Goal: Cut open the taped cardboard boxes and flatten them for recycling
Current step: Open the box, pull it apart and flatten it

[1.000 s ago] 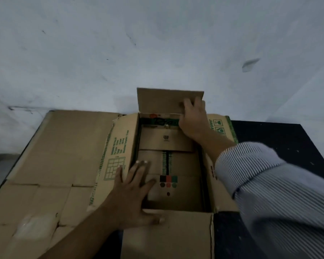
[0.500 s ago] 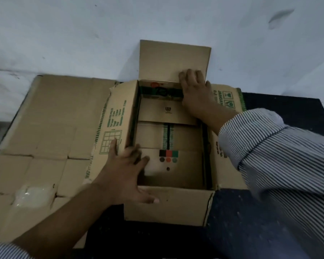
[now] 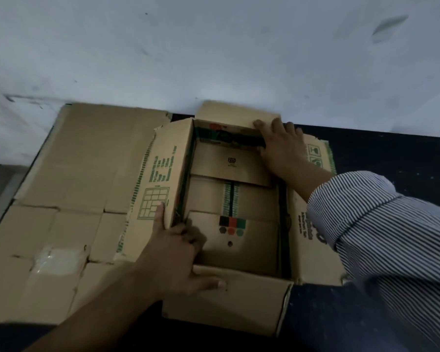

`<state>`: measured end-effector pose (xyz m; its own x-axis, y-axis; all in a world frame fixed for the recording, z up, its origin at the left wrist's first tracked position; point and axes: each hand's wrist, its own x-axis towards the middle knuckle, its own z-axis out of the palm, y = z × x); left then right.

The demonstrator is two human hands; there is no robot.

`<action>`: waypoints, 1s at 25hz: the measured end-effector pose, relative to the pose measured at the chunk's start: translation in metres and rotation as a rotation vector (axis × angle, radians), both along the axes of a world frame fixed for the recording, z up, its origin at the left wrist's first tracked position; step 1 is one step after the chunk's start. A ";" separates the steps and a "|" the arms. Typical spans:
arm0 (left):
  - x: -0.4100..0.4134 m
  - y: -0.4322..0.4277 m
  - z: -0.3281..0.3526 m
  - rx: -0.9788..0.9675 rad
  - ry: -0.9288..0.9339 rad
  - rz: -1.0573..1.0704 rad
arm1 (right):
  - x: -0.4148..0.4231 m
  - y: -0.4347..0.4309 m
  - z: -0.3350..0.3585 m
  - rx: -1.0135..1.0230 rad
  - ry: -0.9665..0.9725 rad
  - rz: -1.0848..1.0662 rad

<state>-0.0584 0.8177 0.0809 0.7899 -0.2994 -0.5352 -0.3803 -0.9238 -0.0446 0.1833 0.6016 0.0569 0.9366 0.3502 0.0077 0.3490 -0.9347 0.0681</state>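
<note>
A brown cardboard box with green print stands open on the black table, all flaps spread outward. At the near left corner, my left hand has its middle fingers curled over the left wall into the box. Its index finger lies on the left flap and its thumb along the near flap. My right hand is at the far right corner, fingers straight, pressing on the far flap, which leans back toward the wall. No cutting tool is in view.
A large flattened sheet of cardboard with a patch of clear tape lies left of the box, partly under its left flap. A pale wall rises right behind the table. Bare black tabletop shows to the right and in front.
My left hand went from flat on the left flap to curling its fingers over the box's left wall. The far flap has been pushed further back by my right hand. The view shifted.
</note>
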 end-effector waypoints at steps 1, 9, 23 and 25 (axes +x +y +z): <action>0.000 -0.003 0.000 -0.012 -0.016 0.021 | -0.007 0.000 -0.003 -0.008 0.009 -0.015; -0.021 -0.014 -0.004 -0.006 -0.062 0.061 | -0.014 -0.004 0.008 0.146 0.268 -0.076; -0.037 -0.014 -0.029 -0.308 -0.357 0.200 | -0.246 -0.113 -0.008 0.999 0.497 -0.867; -0.034 -0.014 -0.029 -0.331 -0.362 0.237 | -0.242 -0.128 0.022 1.108 0.528 -0.886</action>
